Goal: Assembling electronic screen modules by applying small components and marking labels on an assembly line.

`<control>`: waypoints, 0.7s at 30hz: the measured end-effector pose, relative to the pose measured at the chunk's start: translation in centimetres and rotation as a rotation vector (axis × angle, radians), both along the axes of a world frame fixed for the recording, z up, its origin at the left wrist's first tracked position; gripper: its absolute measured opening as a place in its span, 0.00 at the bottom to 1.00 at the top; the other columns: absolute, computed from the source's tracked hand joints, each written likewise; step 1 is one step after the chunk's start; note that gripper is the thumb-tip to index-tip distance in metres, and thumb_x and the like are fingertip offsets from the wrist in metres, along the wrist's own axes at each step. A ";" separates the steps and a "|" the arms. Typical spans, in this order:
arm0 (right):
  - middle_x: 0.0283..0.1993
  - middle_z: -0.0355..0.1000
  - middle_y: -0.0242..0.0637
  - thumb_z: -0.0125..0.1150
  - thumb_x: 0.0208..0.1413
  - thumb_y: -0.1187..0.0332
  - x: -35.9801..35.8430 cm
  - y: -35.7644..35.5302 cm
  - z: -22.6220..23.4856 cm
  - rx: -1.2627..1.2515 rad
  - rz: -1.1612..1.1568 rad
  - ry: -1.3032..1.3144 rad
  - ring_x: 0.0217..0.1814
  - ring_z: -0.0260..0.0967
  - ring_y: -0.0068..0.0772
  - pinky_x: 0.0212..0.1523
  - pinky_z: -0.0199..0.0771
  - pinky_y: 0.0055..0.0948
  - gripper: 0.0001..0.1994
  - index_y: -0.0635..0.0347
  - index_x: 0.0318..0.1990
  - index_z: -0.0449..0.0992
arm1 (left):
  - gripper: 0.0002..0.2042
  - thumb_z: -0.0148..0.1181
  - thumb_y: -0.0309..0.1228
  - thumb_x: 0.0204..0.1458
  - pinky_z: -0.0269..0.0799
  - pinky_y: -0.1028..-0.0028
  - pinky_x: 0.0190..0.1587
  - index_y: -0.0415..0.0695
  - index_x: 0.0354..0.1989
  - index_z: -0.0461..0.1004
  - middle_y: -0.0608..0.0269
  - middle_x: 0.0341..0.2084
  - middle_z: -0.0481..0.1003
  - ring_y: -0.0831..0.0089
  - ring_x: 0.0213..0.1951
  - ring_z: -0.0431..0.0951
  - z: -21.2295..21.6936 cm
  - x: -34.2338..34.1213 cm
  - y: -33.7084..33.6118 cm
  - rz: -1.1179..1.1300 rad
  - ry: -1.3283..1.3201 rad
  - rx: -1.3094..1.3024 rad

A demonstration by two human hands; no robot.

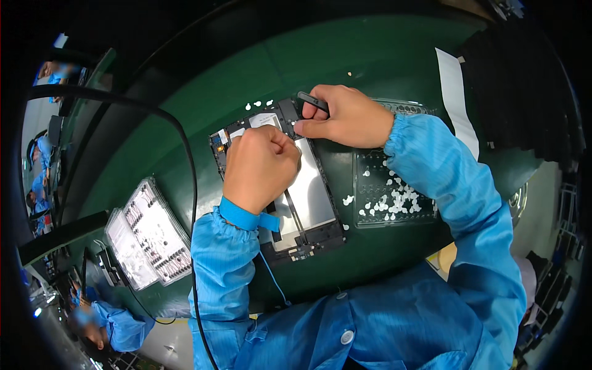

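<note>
An opened tablet-like device (317,185), with a black frame and a large silver plate, lies slightly tilted in front of me. Over its middle is my left hand (262,166), fingers pinched together; whatever they hold is hidden. My right hand (348,117) is closed around a slim dark tool (313,102) at the device's upper right corner. The tool's working tip is hidden by the fingers. By the right fingertips sits a small white round piece (292,123). A blue wrist strap (239,214) circles my left wrist.
Right of the device, a clear plastic tray (364,161) carries many small white tabbed stickers (398,200). Stacked clear trays of small parts (157,231) stand left. A black cable (192,185) hangs across the left side. A white paper strip (453,92) lies at far right.
</note>
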State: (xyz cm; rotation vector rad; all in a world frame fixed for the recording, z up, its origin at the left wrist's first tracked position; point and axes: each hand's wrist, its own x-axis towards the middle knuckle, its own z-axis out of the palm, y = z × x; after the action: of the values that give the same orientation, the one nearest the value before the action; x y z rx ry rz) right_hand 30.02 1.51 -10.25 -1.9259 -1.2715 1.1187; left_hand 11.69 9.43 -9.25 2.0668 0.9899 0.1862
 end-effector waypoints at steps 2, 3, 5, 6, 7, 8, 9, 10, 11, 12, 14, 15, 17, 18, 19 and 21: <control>0.29 0.75 0.36 0.73 0.53 0.55 -0.1 0.3 -0.3 -0.001 0.011 -0.006 0.31 0.71 0.25 0.34 0.72 0.27 0.21 0.67 0.37 0.75 | 0.06 0.61 0.26 0.44 0.77 0.62 0.30 0.36 0.23 0.80 0.48 0.17 0.78 0.52 0.22 0.81 0.0 0.1 0.2 0.004 0.003 -0.009; 0.29 0.75 0.37 0.73 0.53 0.55 -0.2 0.4 -0.3 0.000 0.015 -0.012 0.31 0.71 0.25 0.34 0.72 0.28 0.22 0.67 0.38 0.75 | 0.06 0.61 0.26 0.44 0.77 0.62 0.30 0.36 0.23 0.80 0.48 0.17 0.78 0.53 0.22 0.81 0.0 0.0 0.3 0.007 0.003 -0.003; 0.29 0.76 0.38 0.73 0.53 0.54 -0.3 0.4 -0.6 0.000 0.022 -0.016 0.31 0.72 0.26 0.34 0.72 0.29 0.22 0.68 0.38 0.74 | 0.06 0.61 0.26 0.44 0.77 0.63 0.30 0.36 0.23 0.80 0.47 0.17 0.78 0.53 0.22 0.81 -0.1 -0.1 0.4 0.012 0.005 0.003; 0.29 0.76 0.39 0.74 0.53 0.54 -0.4 0.5 -0.8 0.034 0.020 -0.028 0.31 0.73 0.27 0.34 0.73 0.30 0.23 0.68 0.38 0.74 | 0.06 0.61 0.26 0.44 0.77 0.63 0.30 0.36 0.23 0.80 0.48 0.17 0.78 0.53 0.22 0.81 -0.2 -0.2 0.5 0.019 0.012 -0.014; 0.29 0.76 0.40 0.74 0.52 0.53 -0.4 0.4 -1.0 0.067 0.016 -0.040 0.31 0.73 0.28 0.34 0.74 0.31 0.24 0.69 0.39 0.74 | 0.06 0.62 0.26 0.45 0.77 0.63 0.30 0.36 0.24 0.80 0.48 0.17 0.78 0.54 0.22 0.81 -0.3 -0.2 0.6 0.022 0.018 -0.033; 0.29 0.76 0.40 0.74 0.52 0.53 -0.4 0.4 -1.1 0.065 0.014 -0.039 0.31 0.73 0.28 0.34 0.74 0.31 0.24 0.69 0.39 0.74 | 0.06 0.62 0.26 0.45 0.77 0.63 0.30 0.36 0.24 0.80 0.48 0.17 0.78 0.54 0.22 0.81 -0.3 -0.1 0.6 0.020 0.019 -0.035; 0.29 0.76 0.40 0.74 0.53 0.53 -0.4 0.3 -1.0 0.082 0.019 -0.094 0.31 0.74 0.30 0.35 0.74 0.32 0.24 0.68 0.40 0.73 | 0.06 0.62 0.27 0.45 0.76 0.63 0.29 0.36 0.24 0.80 0.49 0.17 0.78 0.55 0.22 0.81 -0.2 -0.1 0.6 0.027 0.011 -0.036; 0.29 0.76 0.41 0.73 0.53 0.52 -0.5 0.2 -1.0 0.098 0.026 -0.147 0.31 0.75 0.32 0.35 0.75 0.33 0.25 0.68 0.41 0.73 | 0.06 0.61 0.27 0.46 0.76 0.64 0.29 0.36 0.25 0.80 0.49 0.17 0.78 0.55 0.22 0.81 -0.1 -0.1 0.6 0.035 0.005 -0.038; 0.29 0.76 0.41 0.73 0.53 0.52 -0.6 0.2 -0.8 0.095 0.025 -0.142 0.31 0.75 0.32 0.35 0.75 0.33 0.25 0.68 0.41 0.73 | 0.06 0.61 0.27 0.46 0.76 0.64 0.29 0.36 0.25 0.80 0.49 0.17 0.78 0.55 0.22 0.81 -0.1 -0.2 0.6 0.034 0.009 -0.040; 0.29 0.76 0.43 0.72 0.55 0.53 -0.8 0.3 -0.5 0.079 0.045 -0.181 0.32 0.76 0.35 0.35 0.75 0.35 0.25 0.68 0.43 0.72 | 0.06 0.61 0.27 0.47 0.76 0.64 0.29 0.36 0.26 0.80 0.50 0.17 0.79 0.56 0.21 0.81 -0.1 -0.4 0.6 0.034 0.012 -0.062; 0.30 0.77 0.44 0.71 0.56 0.53 -1.1 0.2 -0.2 0.056 0.061 -0.218 0.32 0.77 0.38 0.35 0.76 0.36 0.24 0.67 0.44 0.71 | 0.06 0.61 0.27 0.47 0.75 0.65 0.29 0.36 0.26 0.80 0.51 0.18 0.79 0.57 0.21 0.81 0.1 -0.5 0.6 0.030 0.018 -0.090; 0.30 0.77 0.45 0.70 0.57 0.54 -1.3 0.0 -0.3 0.068 0.071 -0.268 0.32 0.77 0.40 0.35 0.75 0.38 0.23 0.67 0.45 0.70 | 0.06 0.60 0.26 0.48 0.75 0.65 0.29 0.37 0.26 0.80 0.51 0.18 0.79 0.57 0.21 0.81 0.1 -0.5 0.6 0.036 0.010 -0.081; 0.31 0.77 0.46 0.69 0.58 0.55 -1.6 0.0 -0.4 0.080 0.082 -0.314 0.32 0.77 0.42 0.35 0.75 0.39 0.23 0.66 0.46 0.70 | 0.06 0.60 0.26 0.48 0.75 0.65 0.29 0.37 0.27 0.80 0.51 0.18 0.79 0.58 0.21 0.81 0.0 -0.6 0.8 0.043 0.006 -0.072; 0.32 0.77 0.46 0.69 0.58 0.56 -1.8 0.1 -0.5 0.077 0.074 -0.306 0.33 0.77 0.43 0.36 0.75 0.39 0.22 0.66 0.46 0.70 | 0.06 0.60 0.26 0.49 0.75 0.65 0.30 0.37 0.27 0.81 0.51 0.19 0.79 0.57 0.22 0.81 -0.3 -0.6 0.9 0.046 -0.012 -0.042; 0.32 0.77 0.47 0.69 0.59 0.56 -1.7 0.2 -0.6 0.075 0.066 -0.300 0.33 0.77 0.44 0.36 0.75 0.39 0.21 0.66 0.46 0.70 | 0.06 0.60 0.27 0.49 0.76 0.64 0.31 0.38 0.27 0.81 0.52 0.19 0.80 0.57 0.23 0.82 -0.5 -0.5 1.1 0.049 -0.032 -0.011; 0.33 0.77 0.47 0.69 0.59 0.57 -1.6 0.2 -0.6 0.071 0.057 -0.265 0.34 0.77 0.43 0.36 0.75 0.39 0.21 0.66 0.46 0.70 | 0.06 0.60 0.27 0.49 0.76 0.63 0.32 0.38 0.28 0.81 0.52 0.19 0.80 0.56 0.24 0.82 -0.6 -0.3 1.2 0.052 -0.015 0.021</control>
State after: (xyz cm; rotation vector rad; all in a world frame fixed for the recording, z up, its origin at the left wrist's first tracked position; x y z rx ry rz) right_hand 28.42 1.71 -10.86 -2.0448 -1.4935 0.8528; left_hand 11.39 10.62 -9.86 2.0567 1.0371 0.2395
